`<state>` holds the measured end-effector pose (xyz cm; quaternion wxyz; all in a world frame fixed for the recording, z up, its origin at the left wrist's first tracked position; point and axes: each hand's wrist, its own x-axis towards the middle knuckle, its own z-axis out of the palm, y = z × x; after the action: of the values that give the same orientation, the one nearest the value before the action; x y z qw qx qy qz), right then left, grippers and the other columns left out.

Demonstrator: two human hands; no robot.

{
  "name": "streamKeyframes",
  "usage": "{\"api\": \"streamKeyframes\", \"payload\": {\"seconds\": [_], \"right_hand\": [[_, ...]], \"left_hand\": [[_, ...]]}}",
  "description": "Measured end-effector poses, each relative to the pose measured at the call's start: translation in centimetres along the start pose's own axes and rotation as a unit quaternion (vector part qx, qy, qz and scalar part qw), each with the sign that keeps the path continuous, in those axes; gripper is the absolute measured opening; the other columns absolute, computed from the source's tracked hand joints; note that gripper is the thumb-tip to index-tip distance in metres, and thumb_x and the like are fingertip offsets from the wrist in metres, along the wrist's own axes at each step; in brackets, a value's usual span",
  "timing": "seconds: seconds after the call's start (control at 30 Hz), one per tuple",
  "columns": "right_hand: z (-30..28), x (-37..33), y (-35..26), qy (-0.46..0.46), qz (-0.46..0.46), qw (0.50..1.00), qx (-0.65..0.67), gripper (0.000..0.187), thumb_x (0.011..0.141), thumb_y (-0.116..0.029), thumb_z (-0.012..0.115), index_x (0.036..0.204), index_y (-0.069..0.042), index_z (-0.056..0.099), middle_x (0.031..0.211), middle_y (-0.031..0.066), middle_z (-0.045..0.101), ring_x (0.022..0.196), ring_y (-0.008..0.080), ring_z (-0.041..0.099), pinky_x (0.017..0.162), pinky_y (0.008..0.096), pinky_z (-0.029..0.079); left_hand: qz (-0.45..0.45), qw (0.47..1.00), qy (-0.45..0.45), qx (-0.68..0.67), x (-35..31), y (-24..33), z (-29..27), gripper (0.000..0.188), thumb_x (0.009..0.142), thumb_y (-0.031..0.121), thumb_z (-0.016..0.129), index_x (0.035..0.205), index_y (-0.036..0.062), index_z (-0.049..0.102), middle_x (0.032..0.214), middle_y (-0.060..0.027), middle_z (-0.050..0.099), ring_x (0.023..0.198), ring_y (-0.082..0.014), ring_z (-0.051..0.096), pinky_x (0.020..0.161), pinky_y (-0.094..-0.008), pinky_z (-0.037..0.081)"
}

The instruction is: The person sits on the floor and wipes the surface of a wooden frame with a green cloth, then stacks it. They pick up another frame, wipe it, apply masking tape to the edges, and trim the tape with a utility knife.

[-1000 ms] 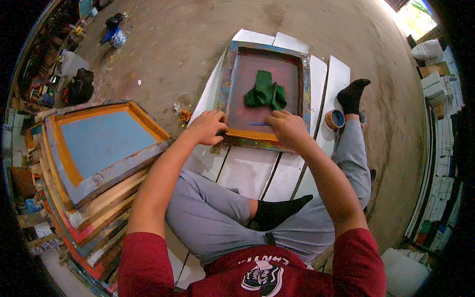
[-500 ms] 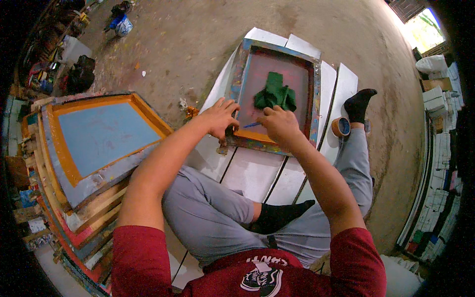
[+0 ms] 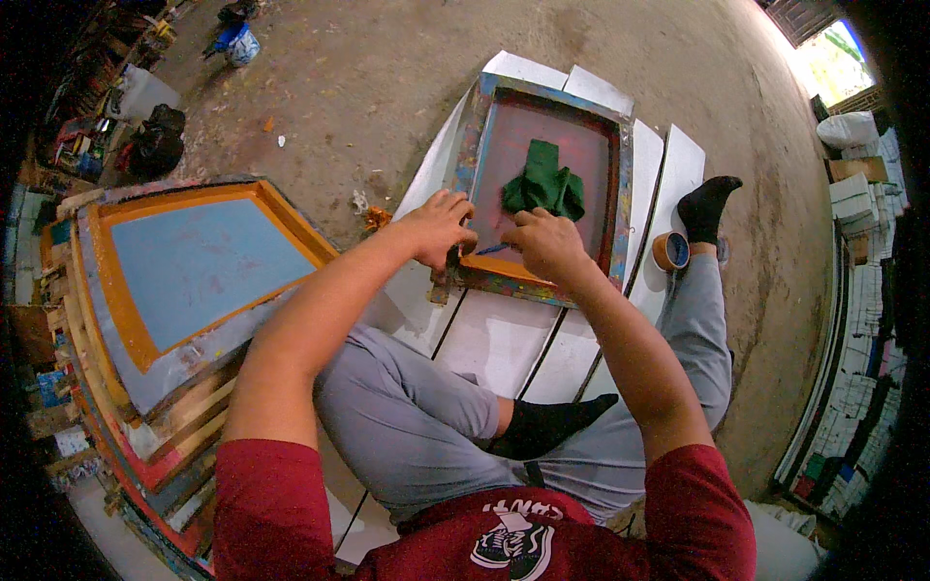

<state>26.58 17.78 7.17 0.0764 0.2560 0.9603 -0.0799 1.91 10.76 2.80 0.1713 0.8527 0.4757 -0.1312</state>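
A printing screen (image 3: 621, 208), a paint-stained wooden frame with a dull pinkish mesh, lies in front of me. My left hand (image 3: 441, 230) curls its fingers over the frame's near left corner, where a dark patch shows under the fingertips. Pinched in my right hand (image 3: 550, 248) is a slim blue pen-like stick (image 3: 492, 249), its tip pointing left toward that corner. What the tip touches is too small to tell. A crumpled dark green cloth (image 3: 544, 184) rests on the mesh, just beyond my right hand. Along the near inner edge runs an orange strip (image 3: 504, 265).
Another screen with an orange inner border (image 3: 131, 300) leans on stacked wooden frames at left. White boards (image 3: 494, 334) lie beneath my screen and legs. A round brown tub (image 3: 670, 251) stands by my right foot. Farther off are a blue-white bucket (image 3: 238, 45) and stacked white bundles (image 3: 852, 198).
Both hands stay at the near left corner with only slight shifts. The blue stick remains in my right hand, and the cloth lies as before. The whole view has moved very slightly.
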Motion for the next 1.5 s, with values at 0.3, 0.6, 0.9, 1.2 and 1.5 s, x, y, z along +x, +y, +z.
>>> {"api": "streamKeyframes", "payload": {"seconds": [0.3,0.6,0.9,1.2,1.5], "right_hand": [[0.3,-0.9,1.1,0.001,0.024,1.0,0.017,0.026,0.091,-0.017,0.069,0.114,-0.023,0.078,0.111,0.0022,0.069,0.109,0.0262,0.066,0.086,0.0436,0.057],[0.6,-2.1,2.1,-0.013,0.04,0.999,0.017,0.024,0.091,-0.017,0.068,0.112,-0.023,0.077,0.106,0.0031,0.068,0.108,0.0278,0.066,0.082,0.0451,0.058],[2.1,-3.1,2.8,0.008,0.047,0.998,0.035,0.02,0.093,-0.019,0.066,0.11,-0.019,0.077,0.106,0.0046,0.07,0.105,0.0314,0.068,0.082,0.0468,0.058],[4.7,-7.9,-6.7,0.022,0.19,0.925,0.329,0.033,0.094,-0.031,0.072,0.113,-0.003,0.071,0.093,0.0243,0.074,0.09,0.0445,0.072,0.079,0.0518,0.057],[9.1,-8.5,-12.2,0.007,0.237,0.93,0.282,0.028,0.092,-0.029,0.073,0.108,-0.007,0.068,0.094,0.0206,0.074,0.092,0.0414,0.07,0.078,0.0542,0.055]], "left_hand": [[0.005,0.997,0.025,-0.067,0.5,-0.1,0.6,0.049,0.082,0.031,0.08,0.13,0.0234,0.073,0.154,-0.0162,0.047,0.151,-0.0458,0.031,0.125,-0.0635,0.02],[-0.01,0.998,0.043,-0.051,0.8,0.4,0.7,0.033,0.085,0.033,0.08,0.117,0.0242,0.078,0.147,-0.0114,0.054,0.149,-0.0403,0.035,0.125,-0.0644,0.02],[-0.029,0.989,0.067,-0.128,0.6,-0.1,0.5,0.017,0.093,0.026,0.073,0.107,0.0193,0.08,0.131,-0.0041,0.063,0.141,-0.0272,0.045,0.127,-0.0575,0.021],[-0.029,0.984,0.106,-0.141,-2.9,0.2,1.6,0.049,0.073,0.031,0.084,0.121,0.026,0.076,0.152,-0.0138,0.048,0.147,-0.0382,0.039,0.124,-0.0601,0.022],[-0.085,0.978,0.102,-0.163,-2.1,0.7,2.8,0.043,0.073,0.024,0.077,0.116,0.0315,0.079,0.163,-0.0143,0.036,0.157,-0.04,0.022,0.128,-0.0584,0.014]]}}
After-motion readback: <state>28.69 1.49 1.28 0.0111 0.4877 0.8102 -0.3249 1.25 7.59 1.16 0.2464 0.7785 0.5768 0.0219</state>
